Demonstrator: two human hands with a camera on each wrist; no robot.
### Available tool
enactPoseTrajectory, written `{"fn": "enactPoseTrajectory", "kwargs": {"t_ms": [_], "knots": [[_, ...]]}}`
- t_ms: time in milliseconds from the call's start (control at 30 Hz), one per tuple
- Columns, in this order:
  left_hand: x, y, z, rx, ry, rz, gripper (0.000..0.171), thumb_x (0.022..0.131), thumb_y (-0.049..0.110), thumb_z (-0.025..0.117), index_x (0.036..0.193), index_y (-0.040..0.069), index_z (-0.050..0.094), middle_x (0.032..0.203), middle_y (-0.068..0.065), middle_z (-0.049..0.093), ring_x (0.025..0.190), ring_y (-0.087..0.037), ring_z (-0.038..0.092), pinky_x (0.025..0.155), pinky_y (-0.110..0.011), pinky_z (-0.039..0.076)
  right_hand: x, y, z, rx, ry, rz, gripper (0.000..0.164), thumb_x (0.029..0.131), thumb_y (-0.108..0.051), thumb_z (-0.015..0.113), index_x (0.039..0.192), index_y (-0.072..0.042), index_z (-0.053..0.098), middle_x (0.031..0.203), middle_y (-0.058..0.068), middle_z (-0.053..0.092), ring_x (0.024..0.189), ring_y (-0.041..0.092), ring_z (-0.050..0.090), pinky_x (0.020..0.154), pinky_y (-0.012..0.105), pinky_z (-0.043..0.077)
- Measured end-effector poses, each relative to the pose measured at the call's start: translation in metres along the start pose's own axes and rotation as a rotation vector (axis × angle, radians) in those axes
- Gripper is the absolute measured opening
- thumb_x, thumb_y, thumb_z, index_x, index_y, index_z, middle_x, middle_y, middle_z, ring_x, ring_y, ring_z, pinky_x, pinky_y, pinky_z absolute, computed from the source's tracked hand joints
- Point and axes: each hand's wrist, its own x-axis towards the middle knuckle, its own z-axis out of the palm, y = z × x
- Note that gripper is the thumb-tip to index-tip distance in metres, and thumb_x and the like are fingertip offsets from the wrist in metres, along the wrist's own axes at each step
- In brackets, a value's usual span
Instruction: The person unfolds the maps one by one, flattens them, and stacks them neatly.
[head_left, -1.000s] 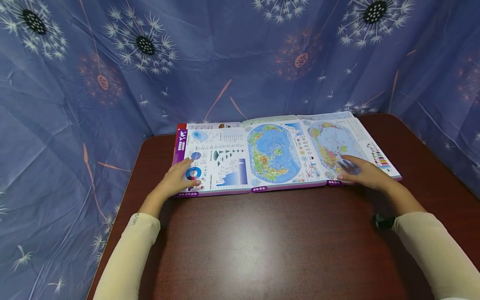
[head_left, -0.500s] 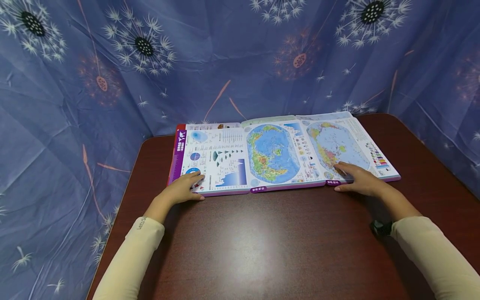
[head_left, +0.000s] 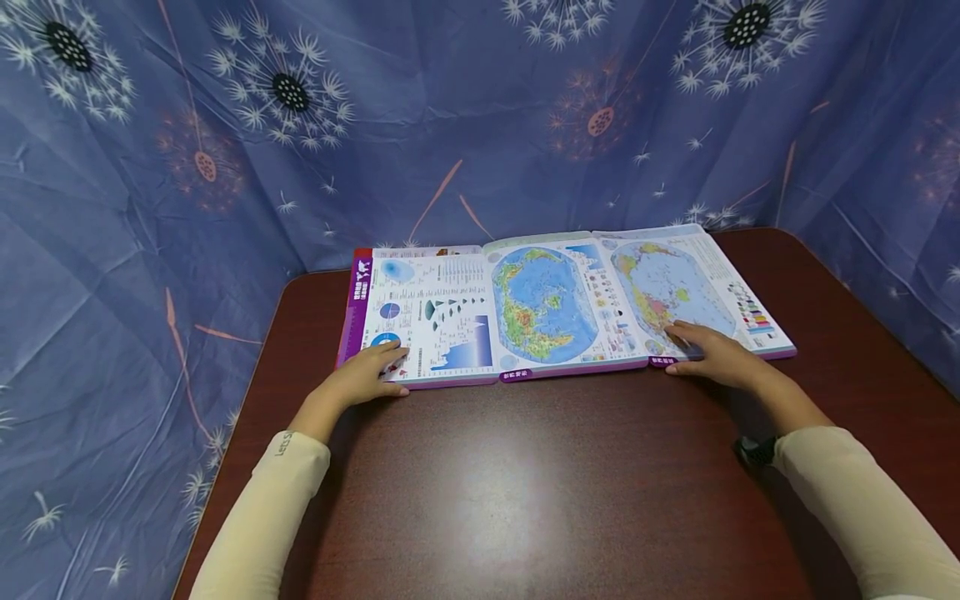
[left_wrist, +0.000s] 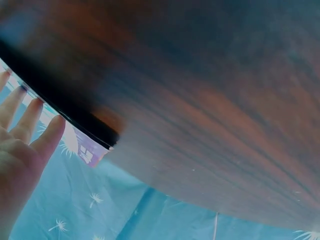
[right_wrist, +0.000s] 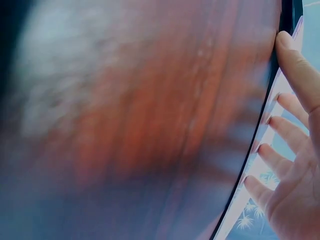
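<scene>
A large atlas (head_left: 546, 304) lies unfolded across the table, with charts on its left panel and two world maps to the right. My left hand (head_left: 362, 375) rests at the front left corner, fingers over the page and thumb by the front edge. In the left wrist view, fingers of the left hand (left_wrist: 22, 150) are spread along the atlas's edge. My right hand (head_left: 720, 357) lies on the right map panel, its thumb at the front edge. The right wrist view has the right hand (right_wrist: 295, 175) with thumb and fingers extended against the atlas.
The dark brown wooden table (head_left: 495, 483) has rounded far corners. A blue dandelion-print curtain (head_left: 420, 108) hangs close behind the atlas and along both sides. A dark band (head_left: 756, 451) sits at my right wrist.
My left hand came down from the left page to the front corner. My right hand shifted slightly left, with its thumb now at the front edge. The atlas slid slightly left and away.
</scene>
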Motion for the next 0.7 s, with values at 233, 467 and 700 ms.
{"fn": "enactPoseTrajectory", "kwargs": {"t_ms": [233,467,700], "knots": [[0.002,-0.002,0.000,-0.021,0.019,-0.027,0.069,0.079,0.035,0.068,0.134,0.004,0.040,0.140,-0.020,0.031,0.128,-0.038,0.024,0.101,-0.051,0.022,0.009,0.003,-0.001,0.036,-0.024,0.024,0.079,0.077,-0.037,0.070,0.133,0.005,0.035,0.136,0.034,0.023,0.124,0.049,0.019,0.097,0.059,0.018],[0.007,-0.004,-0.002,-0.014,0.037,-0.032,0.066,0.081,0.033,0.066,0.133,0.001,0.041,0.139,-0.022,0.031,0.127,-0.039,0.024,0.101,-0.052,0.021,0.017,0.002,-0.003,0.072,-0.037,0.069,0.079,0.077,-0.038,0.069,0.135,0.003,0.033,0.138,0.032,0.020,0.125,0.049,0.014,0.097,0.060,0.015],[0.012,-0.005,-0.004,-0.020,0.036,-0.040,0.065,0.082,0.032,0.066,0.133,0.001,0.041,0.139,-0.022,0.031,0.127,-0.040,0.025,0.101,-0.052,0.021,0.023,0.004,-0.004,0.104,-0.043,0.112,0.081,0.077,-0.040,0.068,0.137,0.000,0.031,0.141,0.029,0.017,0.127,0.047,0.011,0.097,0.061,0.012]]}}
